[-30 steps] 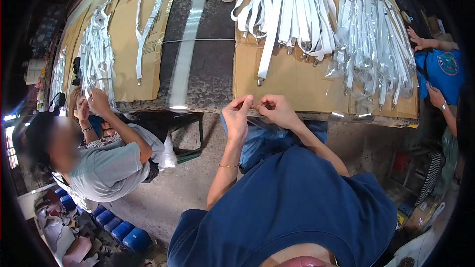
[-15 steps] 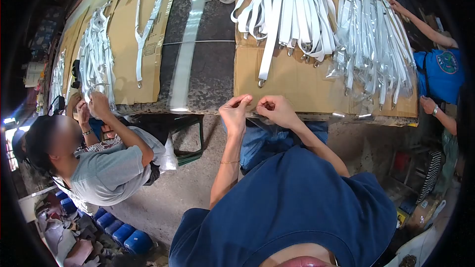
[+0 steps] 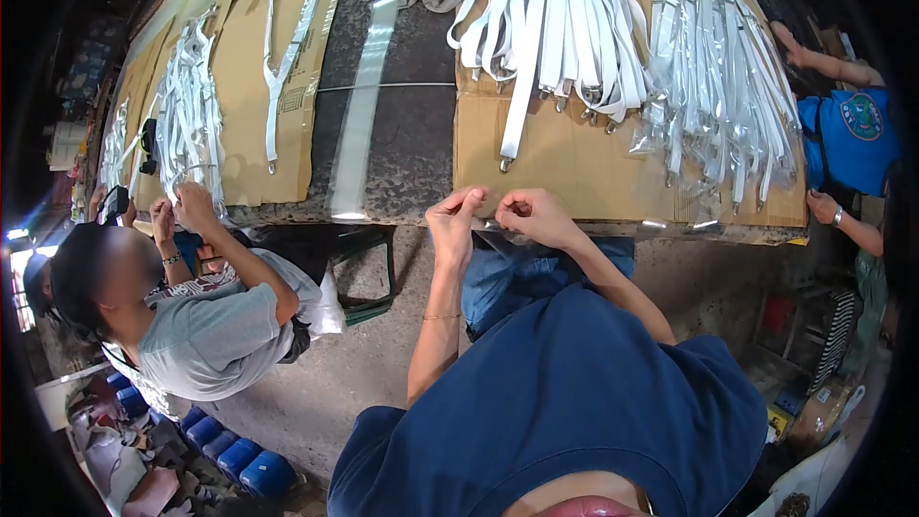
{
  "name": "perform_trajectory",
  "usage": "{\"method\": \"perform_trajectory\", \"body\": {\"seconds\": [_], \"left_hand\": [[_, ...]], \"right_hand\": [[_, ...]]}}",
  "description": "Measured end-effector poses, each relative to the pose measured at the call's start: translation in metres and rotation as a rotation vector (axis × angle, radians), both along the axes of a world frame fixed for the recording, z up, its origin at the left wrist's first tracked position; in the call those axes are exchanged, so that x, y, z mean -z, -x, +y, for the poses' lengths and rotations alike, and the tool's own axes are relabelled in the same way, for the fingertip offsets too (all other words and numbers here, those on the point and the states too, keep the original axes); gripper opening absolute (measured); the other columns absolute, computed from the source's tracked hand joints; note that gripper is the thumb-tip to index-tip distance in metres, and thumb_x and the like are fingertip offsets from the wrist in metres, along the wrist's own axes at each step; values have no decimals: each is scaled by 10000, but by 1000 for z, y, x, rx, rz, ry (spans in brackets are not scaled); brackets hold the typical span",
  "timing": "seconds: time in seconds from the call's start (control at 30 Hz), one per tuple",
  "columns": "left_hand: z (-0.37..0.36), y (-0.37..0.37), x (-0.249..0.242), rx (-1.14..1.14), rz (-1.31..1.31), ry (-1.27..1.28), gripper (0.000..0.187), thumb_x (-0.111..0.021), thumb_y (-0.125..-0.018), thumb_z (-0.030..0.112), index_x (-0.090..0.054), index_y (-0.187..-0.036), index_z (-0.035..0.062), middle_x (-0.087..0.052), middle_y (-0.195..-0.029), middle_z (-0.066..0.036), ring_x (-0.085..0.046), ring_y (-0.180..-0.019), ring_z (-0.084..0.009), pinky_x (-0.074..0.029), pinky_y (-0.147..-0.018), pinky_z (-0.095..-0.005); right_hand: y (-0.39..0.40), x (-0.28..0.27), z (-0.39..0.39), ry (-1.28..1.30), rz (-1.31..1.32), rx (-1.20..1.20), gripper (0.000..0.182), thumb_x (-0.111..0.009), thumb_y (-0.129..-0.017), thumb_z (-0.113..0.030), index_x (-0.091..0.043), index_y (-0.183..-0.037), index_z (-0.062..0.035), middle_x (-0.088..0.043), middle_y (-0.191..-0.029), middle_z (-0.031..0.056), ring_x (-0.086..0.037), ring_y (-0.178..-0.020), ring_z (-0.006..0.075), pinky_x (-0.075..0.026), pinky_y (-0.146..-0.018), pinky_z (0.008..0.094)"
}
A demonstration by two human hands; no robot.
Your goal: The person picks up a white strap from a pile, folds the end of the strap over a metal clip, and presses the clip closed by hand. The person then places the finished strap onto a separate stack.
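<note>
My left hand and my right hand are raised close together at the table's front edge, both with fingers pinched. Between and just below them shows a bit of clear film, too faint to make out fully. Beyond my hands, a pile of white elastic straps with metal clips lies on cardboard, one strap reaching down towards me. To its right lie straps in clear plastic bags.
A long clear plastic sleeve lies on the dark tabletop. A Y-shaped strap and more bundles lie at left. A co-worker in grey stands left; another in blue is at right.
My two hands have hardly moved. The right-hand co-worker's upper arm and hand have shifted lower and to the right, away from the bagged straps.
</note>
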State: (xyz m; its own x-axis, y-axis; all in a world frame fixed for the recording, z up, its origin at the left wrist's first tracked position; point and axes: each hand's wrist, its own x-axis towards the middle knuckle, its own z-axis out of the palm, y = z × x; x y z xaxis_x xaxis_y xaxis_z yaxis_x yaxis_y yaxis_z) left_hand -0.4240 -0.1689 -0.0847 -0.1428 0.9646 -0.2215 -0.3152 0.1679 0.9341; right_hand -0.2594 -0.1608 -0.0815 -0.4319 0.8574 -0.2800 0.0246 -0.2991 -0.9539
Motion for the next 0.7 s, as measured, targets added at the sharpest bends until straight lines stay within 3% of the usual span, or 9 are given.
{"method": "perform_trajectory", "body": {"seconds": [0.13,0.27,0.37,0.43,0.57,0.67,0.7], "left_hand": [[-4,-3,14,-172,-163,-10,120,-696,-811,22,-619,-724,-7,-621,-730,-47,-567,-720,-101,-457,-690,-221],[-2,6,32,-99,-226,-66,162,-695,-819,37,-570,-715,31,-608,-737,-42,-565,-716,-94,-464,-696,-221],[0,-1,-7,-103,-171,6,119,-683,-833,48,-576,-841,-3,-631,-817,-69,-579,-735,-103,-478,-706,-231],[0,1,-16,-3,-179,28,218,-643,-867,63,-549,-1035,-41,-638,-909,-116,-606,-768,-155,-500,-741,-257],[1,1,-12,48,-155,110,245,-636,-868,57,-570,-1065,-76,-647,-941,-138,-618,-789,-171,-507,-742,-265],[2,3,-1,9,-161,93,207,-685,-822,29,-643,-1000,-68,-668,-870,-102,-614,-765,-130,-497,-709,-242],[3,3,0,-19,-111,69,162,-698,-805,19,-661,-940,-62,-670,-850,-92,-611,-751,-123,-495,-697,-237]], "right_hand": [[2,-2,-1,-29,-41,23,108,-637,-829,-105,-623,-827,3,-576,-684,-22,-504,-601,42,-410,-530,207],[1,4,-1,-17,-34,-4,107,-635,-831,-103,-620,-825,4,-575,-682,-20,-503,-601,42,-412,-533,207],[0,3,-2,3,-9,25,108,-632,-833,-104,-617,-818,1,-572,-675,-22,-498,-592,44,-411,-530,207],[1,3,-1,-51,-21,67,104,-627,-835,-105,-612,-819,-3,-574,-677,-16,-500,-596,43,-414,-536,207],[3,-3,-1,-83,-164,56,103,-628,-825,-96,-612,-838,4,-579,-685,-6,-505,-605,39,-418,-545,210],[0,1,6,-142,-206,5,188,-643,-822,-165,-619,-870,16,-599,-692,50,-549,-611,93,-445,-560,257],[-2,-6,12,-226,-365,160,245,-650,-819,-220,-625,-884,15,-607,-700,83,-575,-630,150,-458,-576,294]]}}
